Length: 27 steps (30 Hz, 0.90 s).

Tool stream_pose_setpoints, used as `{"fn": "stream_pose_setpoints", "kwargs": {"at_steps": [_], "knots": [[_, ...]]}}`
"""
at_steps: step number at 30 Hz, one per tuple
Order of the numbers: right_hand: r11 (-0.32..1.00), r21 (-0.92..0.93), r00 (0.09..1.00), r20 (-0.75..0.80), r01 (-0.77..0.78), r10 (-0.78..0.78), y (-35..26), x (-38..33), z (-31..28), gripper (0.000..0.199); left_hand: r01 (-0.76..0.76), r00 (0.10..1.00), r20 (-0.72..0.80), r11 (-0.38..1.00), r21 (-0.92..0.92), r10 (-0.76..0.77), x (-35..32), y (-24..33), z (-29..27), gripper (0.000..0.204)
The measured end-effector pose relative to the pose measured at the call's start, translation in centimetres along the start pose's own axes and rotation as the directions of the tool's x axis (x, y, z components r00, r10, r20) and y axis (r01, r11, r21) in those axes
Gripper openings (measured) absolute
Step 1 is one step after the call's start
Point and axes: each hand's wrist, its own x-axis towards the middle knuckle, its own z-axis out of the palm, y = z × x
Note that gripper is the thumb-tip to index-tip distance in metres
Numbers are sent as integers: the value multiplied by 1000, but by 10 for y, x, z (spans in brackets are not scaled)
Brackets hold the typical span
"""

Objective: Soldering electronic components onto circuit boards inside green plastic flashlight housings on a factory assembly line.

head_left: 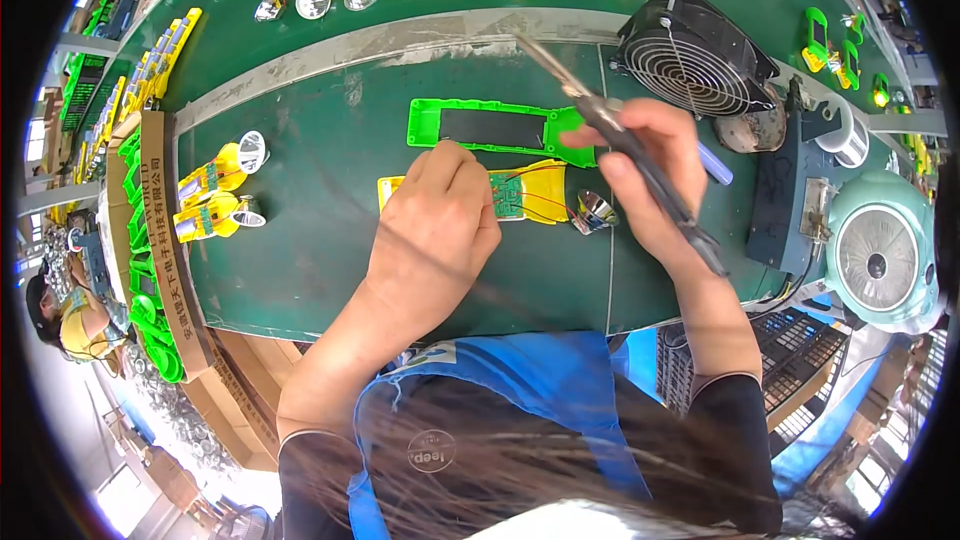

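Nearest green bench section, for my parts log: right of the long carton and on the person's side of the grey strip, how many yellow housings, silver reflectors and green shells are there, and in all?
Yellow housings: 3
Silver reflectors: 3
Green shell: 1
Total: 7

The left hand was turned back-up, its fingers bent downward; the right hand was held in a curled grip, thumb toward the left, both bare forearms angling inward
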Motion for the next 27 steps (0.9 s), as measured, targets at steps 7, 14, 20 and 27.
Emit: {"fn": "stream_pose_setpoints", "kwargs": {"at_steps": [7, 14, 20, 27], "knots": [[955, -297, 995, 99, 6, 25, 12, -2, -8, 38, 17, 992, 126, 1000, 4, -18, -11, -5, -14, 14], [970, -239, 999, -18, -48, 45, -6, -28, -8, 34, -269, 959, 106, 963, 35, 264, 14, 5, -11, 24], [954, -270, 990, -79, -131, 114, -4, -36, -10, 33, -490, 869, 229, 824, 284, 438, 31, 21, 18, 11], [959, -283, 1000, -1, -6, 6, -3, -40, -12, 35, 151, 988, 118, 837, -525, -104, 25, -8, -4, 4]]}}
